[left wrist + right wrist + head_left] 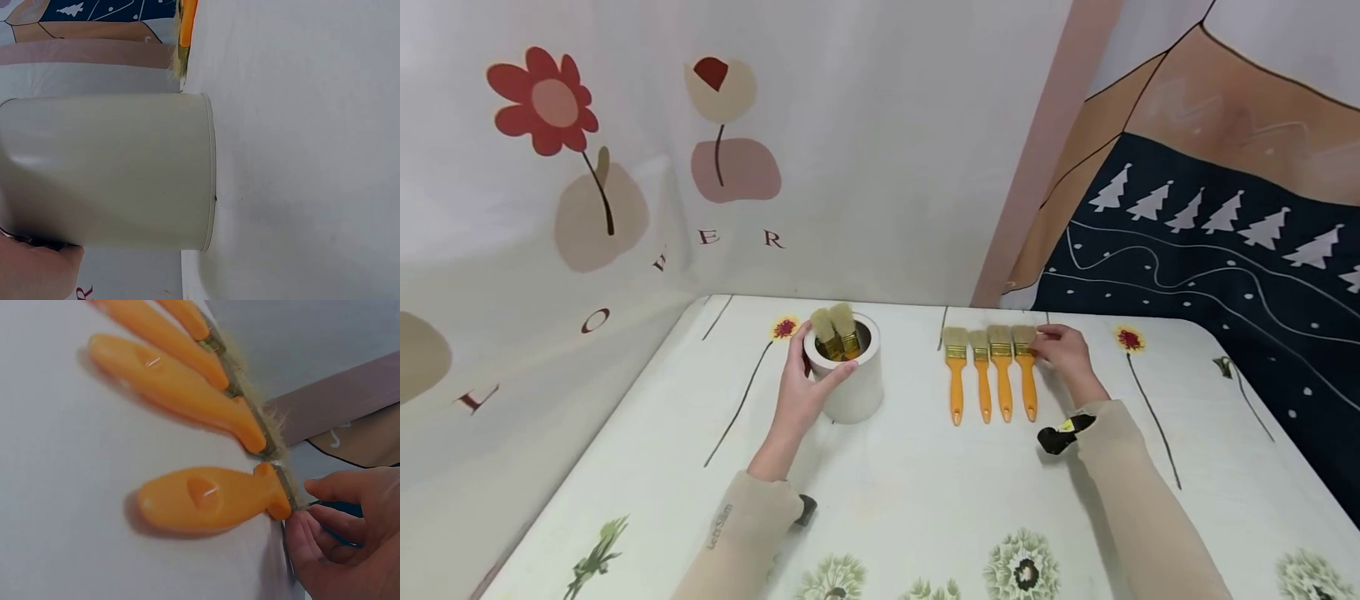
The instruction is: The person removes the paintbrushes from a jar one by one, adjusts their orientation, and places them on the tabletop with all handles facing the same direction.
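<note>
A white cylindrical canister (854,392) stands on the table, with two paintbrushes (837,332) in it, bristles up. My left hand (805,396) grips it near the rim, thumb on the near side and fingers round the left; in the left wrist view the thumb lies against the canister wall (112,169). To the right, several orange-handled paintbrushes (957,375) lie side by side, bristles pointing away from me. My right hand (1066,354) pinches the rightmost paintbrush (1027,383) at its bristle end. The right wrist view has thumb and fingertips at that metal band, beyond the orange handle (212,497).
A white cloth (910,500) printed with flowers covers the table. Behind it hangs a pale printed curtain (880,167), and a dark blue tree-patterned cloth (1195,258) borders the right side. Black wrist straps (1063,435) stick out at the sleeves.
</note>
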`<state>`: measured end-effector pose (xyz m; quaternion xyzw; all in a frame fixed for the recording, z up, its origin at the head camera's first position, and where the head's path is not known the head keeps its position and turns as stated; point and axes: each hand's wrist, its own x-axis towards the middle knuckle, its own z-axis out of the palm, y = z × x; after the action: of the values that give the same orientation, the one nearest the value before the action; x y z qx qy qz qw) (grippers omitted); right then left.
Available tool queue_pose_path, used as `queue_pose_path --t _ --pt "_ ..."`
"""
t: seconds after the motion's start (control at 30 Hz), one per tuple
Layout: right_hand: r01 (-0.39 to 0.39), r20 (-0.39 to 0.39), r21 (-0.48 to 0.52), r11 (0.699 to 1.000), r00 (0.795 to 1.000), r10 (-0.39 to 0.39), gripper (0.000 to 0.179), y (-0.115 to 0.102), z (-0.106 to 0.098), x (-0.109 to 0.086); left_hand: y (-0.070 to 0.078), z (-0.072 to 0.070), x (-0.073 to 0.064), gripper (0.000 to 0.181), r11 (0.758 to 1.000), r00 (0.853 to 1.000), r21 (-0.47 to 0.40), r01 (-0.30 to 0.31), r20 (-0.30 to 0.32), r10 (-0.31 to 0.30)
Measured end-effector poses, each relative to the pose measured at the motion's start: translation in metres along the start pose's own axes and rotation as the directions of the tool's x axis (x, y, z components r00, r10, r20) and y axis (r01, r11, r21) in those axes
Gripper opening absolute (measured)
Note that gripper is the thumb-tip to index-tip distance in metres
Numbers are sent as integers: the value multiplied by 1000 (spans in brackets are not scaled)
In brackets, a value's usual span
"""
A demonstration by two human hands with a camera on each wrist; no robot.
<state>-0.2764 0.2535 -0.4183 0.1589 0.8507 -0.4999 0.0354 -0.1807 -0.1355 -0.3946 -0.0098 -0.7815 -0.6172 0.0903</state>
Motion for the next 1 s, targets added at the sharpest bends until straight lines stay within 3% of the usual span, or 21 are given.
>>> queue_pose_path --t 0.2,0.43,1.0 --pt "22 -53 75 997 998 -19 47 -5 -3 3 2 3 0 94 1000 1000 -5 4 -5 -5" --pt "44 -48 169 985 998 -36 44 -23 3 -3 3 2 0 93 1000 1000 -10 2 -4 -2" --pt "165 63 235 958 981 -184 47 -75 27 -30 3 3 0 93 1000 1000 -13 -12 -3 12"
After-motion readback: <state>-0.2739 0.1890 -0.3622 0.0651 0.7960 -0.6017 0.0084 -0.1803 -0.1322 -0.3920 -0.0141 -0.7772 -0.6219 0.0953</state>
